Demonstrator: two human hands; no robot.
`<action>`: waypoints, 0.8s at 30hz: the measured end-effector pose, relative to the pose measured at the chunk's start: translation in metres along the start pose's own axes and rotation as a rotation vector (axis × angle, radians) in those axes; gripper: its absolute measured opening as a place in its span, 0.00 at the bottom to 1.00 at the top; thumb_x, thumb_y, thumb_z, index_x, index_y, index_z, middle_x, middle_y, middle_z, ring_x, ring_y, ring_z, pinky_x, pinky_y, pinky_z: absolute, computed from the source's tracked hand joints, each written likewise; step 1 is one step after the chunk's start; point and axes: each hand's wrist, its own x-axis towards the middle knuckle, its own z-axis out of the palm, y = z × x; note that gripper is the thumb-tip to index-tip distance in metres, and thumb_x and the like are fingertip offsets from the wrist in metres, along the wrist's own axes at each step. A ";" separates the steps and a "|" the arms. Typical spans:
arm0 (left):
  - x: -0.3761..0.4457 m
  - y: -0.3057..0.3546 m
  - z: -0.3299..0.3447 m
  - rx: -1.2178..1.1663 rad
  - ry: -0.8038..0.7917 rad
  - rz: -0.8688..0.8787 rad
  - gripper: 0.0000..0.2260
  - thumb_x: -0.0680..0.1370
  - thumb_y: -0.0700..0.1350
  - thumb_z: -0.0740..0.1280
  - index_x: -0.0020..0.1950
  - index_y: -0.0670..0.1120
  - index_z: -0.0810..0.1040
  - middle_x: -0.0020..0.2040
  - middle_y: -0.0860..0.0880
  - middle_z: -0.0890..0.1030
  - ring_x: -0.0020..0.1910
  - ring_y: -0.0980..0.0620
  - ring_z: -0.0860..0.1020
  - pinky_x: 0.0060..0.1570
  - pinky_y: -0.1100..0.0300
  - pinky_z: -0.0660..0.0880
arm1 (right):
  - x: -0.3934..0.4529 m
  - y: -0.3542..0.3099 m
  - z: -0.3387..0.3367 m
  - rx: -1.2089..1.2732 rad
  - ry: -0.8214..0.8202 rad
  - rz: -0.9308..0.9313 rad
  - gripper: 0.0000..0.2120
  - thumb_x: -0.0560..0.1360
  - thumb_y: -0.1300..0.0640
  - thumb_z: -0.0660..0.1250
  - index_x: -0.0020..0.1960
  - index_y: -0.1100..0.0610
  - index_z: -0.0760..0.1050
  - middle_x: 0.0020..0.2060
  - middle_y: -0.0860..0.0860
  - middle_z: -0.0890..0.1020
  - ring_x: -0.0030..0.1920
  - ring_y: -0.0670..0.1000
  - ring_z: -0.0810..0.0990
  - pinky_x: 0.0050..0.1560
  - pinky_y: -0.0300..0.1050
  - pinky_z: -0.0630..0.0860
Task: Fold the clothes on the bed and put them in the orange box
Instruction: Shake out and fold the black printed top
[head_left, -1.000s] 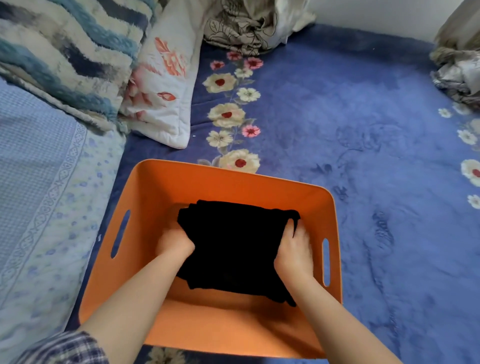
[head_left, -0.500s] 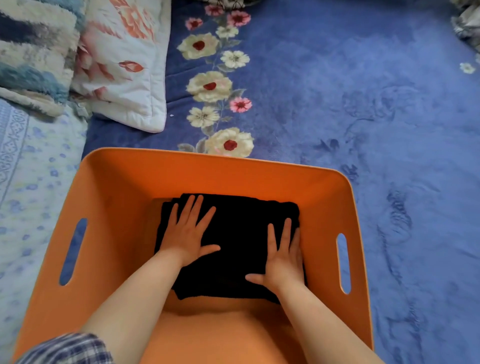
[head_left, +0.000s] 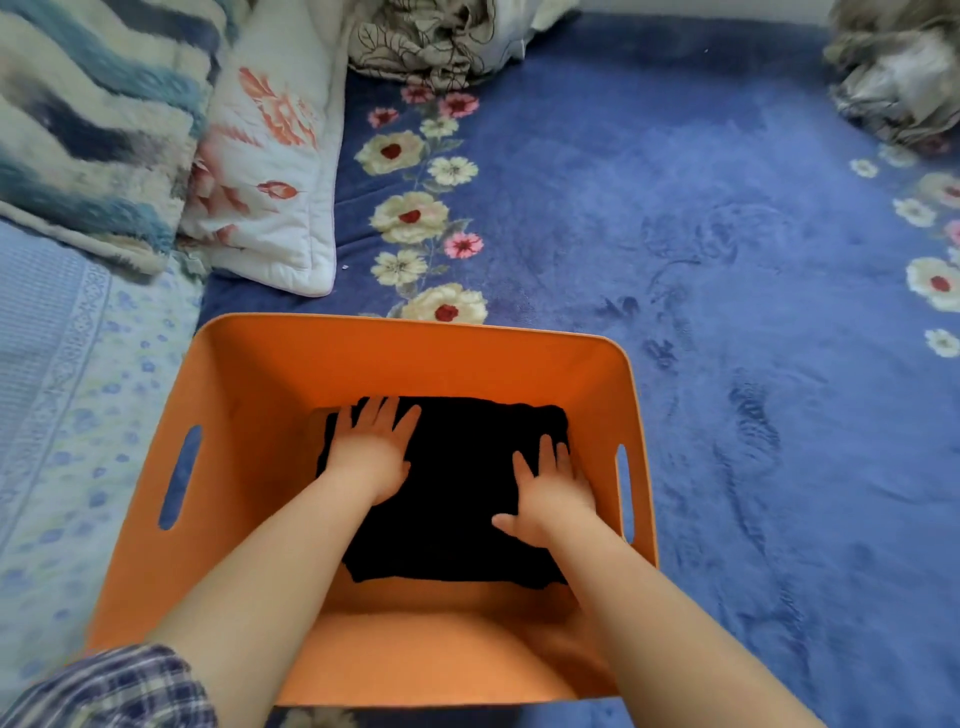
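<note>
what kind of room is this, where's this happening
Most likely a bedroom, seen from on top of a bed. A blue floral blanket covers the surface, a white floral pillow lies at the upper left, and crumpled bedding is piled at the far edge.

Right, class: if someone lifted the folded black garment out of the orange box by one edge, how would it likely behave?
The black garment would probably go floppy and unfold, since it is soft cloth with uneven edges. It looks light: it lies flat under the left hand and right hand. It is unlikely to slide or roll in the orange box.
</note>
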 end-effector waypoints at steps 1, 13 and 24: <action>-0.011 0.002 -0.013 -0.012 0.067 -0.012 0.31 0.79 0.53 0.57 0.77 0.52 0.43 0.77 0.45 0.48 0.75 0.45 0.47 0.71 0.46 0.51 | -0.012 0.003 -0.010 -0.035 0.069 -0.017 0.35 0.77 0.44 0.59 0.76 0.56 0.48 0.75 0.59 0.48 0.75 0.61 0.43 0.72 0.55 0.49; -0.142 0.117 -0.186 -0.010 0.462 -0.097 0.20 0.79 0.46 0.59 0.71 0.46 0.64 0.76 0.43 0.50 0.76 0.45 0.47 0.70 0.49 0.54 | -0.184 0.146 -0.103 -0.195 0.671 -0.082 0.17 0.78 0.56 0.58 0.65 0.58 0.69 0.66 0.56 0.68 0.74 0.55 0.52 0.71 0.64 0.45; -0.245 0.427 -0.290 -0.133 0.663 0.104 0.17 0.79 0.48 0.59 0.67 0.44 0.69 0.65 0.44 0.71 0.64 0.43 0.67 0.58 0.52 0.67 | -0.355 0.418 -0.063 0.042 0.956 -0.053 0.19 0.78 0.56 0.58 0.67 0.59 0.69 0.62 0.56 0.73 0.66 0.57 0.67 0.64 0.51 0.65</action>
